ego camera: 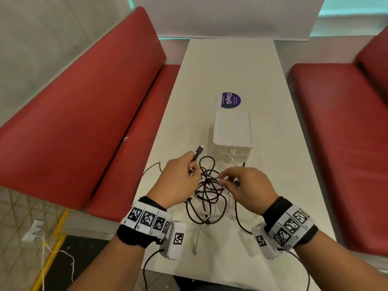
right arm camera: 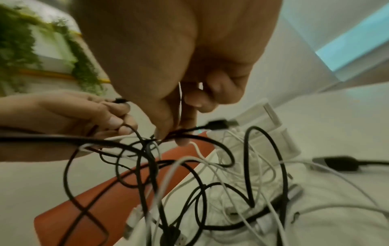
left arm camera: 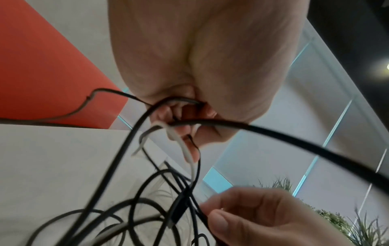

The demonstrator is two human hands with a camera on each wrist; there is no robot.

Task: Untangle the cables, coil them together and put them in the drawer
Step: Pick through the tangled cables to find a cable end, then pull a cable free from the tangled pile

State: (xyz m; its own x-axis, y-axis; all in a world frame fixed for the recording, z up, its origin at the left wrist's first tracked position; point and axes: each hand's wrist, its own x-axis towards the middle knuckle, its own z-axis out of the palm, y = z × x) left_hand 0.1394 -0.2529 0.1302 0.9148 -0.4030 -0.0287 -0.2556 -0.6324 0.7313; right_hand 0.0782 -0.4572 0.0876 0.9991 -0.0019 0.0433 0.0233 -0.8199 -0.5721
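While the knot (ego camera: pixel 207 180) sits lifted between both hands above the white table (ego camera: pixel 210 80), the step is best done by feeding a free end back through its loops rather than pulling, since tugging would likely tighten it. The left hand (ego camera: pixel 178 181) curls its fingers round a black cable just behind its plug (ego camera: pixel 198 152). The right hand (ego camera: pixel 245 187) pinches strands at the knot with thumb and forefinger. The tangle mixes thick black cables (ego camera: pixel 201 206) with thin white cables (right arm camera: pixel 238 166), looping loosely down onto the table, just in front of a small white drawer box (ego camera: pixel 232 131). At least 2 black plugs show.
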